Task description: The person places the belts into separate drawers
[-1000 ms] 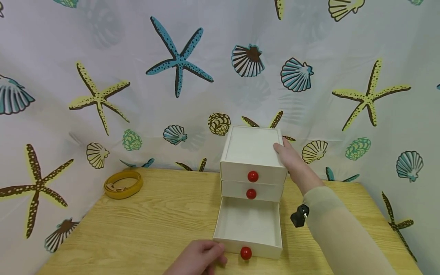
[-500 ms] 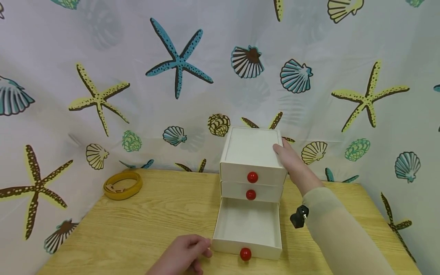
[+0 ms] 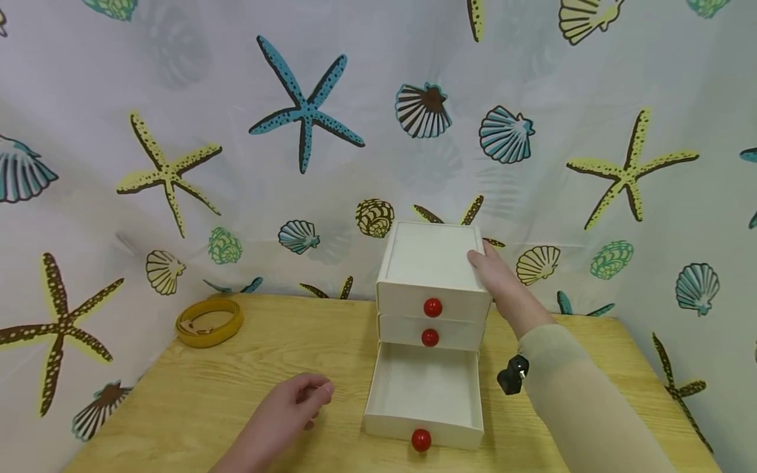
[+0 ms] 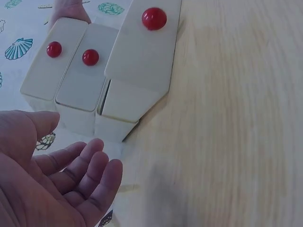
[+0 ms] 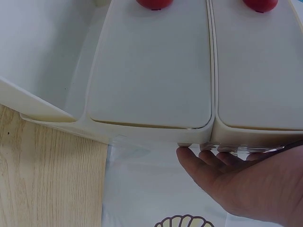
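A white drawer unit (image 3: 434, 257) with three drawers and round red knobs stands on the table. Its bottom drawer (image 3: 427, 387) is pulled out and has nothing inside; the upper two are closed. My right hand (image 3: 498, 276) rests on the unit's right side, thumb on the top edge. In the right wrist view, the fingertips (image 5: 185, 153) lie against the side wall. Left of the drawer, apart from it, my left hand (image 3: 290, 408) hovers over the table. The left wrist view shows its fingers (image 4: 97, 182) loosely bent, palm bare.
A rolled yellow belt (image 3: 208, 336) lies at the table's back left corner. Behind and at both sides hangs a white curtain (image 3: 331, 197) printed with starfish and shells. A small black device (image 3: 513, 376) is attached by the right sleeve. The wooden table (image 3: 236, 387) extends to the left.
My left hand has left the bottom drawer's left front corner and moved left across the table. The right hand stays on the unit, and the drawer remains pulled out.
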Action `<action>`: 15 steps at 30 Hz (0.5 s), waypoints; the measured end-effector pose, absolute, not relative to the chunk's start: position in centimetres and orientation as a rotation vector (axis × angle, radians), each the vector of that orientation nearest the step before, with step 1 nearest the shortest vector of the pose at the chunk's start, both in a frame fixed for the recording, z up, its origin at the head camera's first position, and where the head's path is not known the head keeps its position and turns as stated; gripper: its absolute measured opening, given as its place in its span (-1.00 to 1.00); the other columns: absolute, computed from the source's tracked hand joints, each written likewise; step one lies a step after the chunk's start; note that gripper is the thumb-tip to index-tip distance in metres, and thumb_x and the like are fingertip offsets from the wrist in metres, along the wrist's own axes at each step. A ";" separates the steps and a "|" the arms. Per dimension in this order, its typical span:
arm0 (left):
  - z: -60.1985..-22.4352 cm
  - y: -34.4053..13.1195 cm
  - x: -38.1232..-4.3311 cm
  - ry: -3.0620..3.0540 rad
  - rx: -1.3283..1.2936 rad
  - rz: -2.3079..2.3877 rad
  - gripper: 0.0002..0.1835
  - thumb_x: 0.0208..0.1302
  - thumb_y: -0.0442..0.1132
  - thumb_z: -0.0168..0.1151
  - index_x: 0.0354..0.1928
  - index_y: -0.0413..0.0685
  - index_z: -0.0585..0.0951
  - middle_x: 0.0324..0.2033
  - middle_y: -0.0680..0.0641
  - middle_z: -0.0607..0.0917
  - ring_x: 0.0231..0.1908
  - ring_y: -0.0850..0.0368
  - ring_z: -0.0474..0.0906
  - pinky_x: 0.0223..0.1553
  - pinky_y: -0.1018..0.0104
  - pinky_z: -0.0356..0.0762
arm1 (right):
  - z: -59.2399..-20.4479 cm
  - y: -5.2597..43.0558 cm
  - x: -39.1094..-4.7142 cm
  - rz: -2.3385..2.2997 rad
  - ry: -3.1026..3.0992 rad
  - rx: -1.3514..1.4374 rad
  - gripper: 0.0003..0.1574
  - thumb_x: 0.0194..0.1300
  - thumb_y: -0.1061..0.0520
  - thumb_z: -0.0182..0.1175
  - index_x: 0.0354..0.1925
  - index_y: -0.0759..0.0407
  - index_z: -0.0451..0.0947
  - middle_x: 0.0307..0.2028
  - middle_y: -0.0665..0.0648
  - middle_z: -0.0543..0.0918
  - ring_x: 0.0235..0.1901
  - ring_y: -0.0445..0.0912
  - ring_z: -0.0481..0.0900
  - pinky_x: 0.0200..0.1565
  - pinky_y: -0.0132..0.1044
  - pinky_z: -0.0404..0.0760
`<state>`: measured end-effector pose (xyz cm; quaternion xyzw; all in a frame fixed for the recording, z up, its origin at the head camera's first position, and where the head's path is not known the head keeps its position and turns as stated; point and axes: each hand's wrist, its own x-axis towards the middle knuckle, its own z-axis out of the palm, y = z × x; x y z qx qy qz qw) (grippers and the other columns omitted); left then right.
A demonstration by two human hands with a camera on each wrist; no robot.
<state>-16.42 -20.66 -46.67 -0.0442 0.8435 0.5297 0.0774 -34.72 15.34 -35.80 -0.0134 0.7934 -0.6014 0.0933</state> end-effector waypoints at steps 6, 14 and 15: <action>-46.0 -22.3 -17.6 2.788 -0.119 1.351 -0.36 0.60 0.25 0.29 0.35 -0.14 0.66 0.02 0.02 0.78 -0.01 0.04 0.68 -0.03 0.02 0.71 | -35.8 15.3 -34.5 -1.784 2.357 -0.036 -0.10 0.82 -0.12 -0.26 0.82 -0.04 -0.42 0.79 0.25 -0.21 0.73 0.24 -0.15 0.64 0.28 -0.07; -46.4 -25.0 -19.6 3.042 0.026 1.086 -0.33 0.64 0.19 0.28 0.46 -0.20 0.58 0.23 -0.22 0.72 0.17 -0.21 0.68 0.12 -0.22 0.67 | -35.6 15.2 -34.8 -1.755 2.377 0.013 -0.09 0.81 -0.14 -0.26 0.81 -0.05 -0.45 0.79 0.23 -0.27 0.74 0.26 -0.23 0.64 0.32 -0.14; -46.5 -25.2 -19.8 3.072 0.048 1.055 -0.34 0.64 0.16 0.28 0.47 -0.21 0.58 0.25 -0.25 0.71 0.18 -0.25 0.67 0.13 -0.25 0.66 | -35.6 15.2 -34.8 -1.755 2.378 0.014 -0.09 0.81 -0.14 -0.26 0.82 -0.06 -0.45 0.79 0.22 -0.27 0.74 0.26 -0.23 0.64 0.33 -0.13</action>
